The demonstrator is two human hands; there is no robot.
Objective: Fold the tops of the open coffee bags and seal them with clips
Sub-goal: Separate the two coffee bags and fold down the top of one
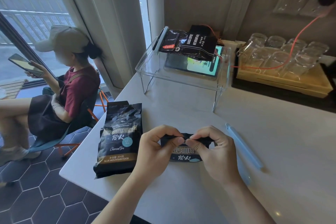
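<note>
The left hand (154,148) and right hand (211,151) are pinching the folded top edge of a black coffee bag (185,152) lying on the white table (181,187), thumbs nearly meeting at the centre. A second, open bag (119,138) is lying just left. A blue clip (244,148) is lying right of the right hand.

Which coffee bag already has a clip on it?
The bag on the clear acrylic stand, with a pale clip across its end; the other two have none.

white table (181,183) over dark hexagon-tiled floor (36,196), beside daylit window (27,11).
</note>
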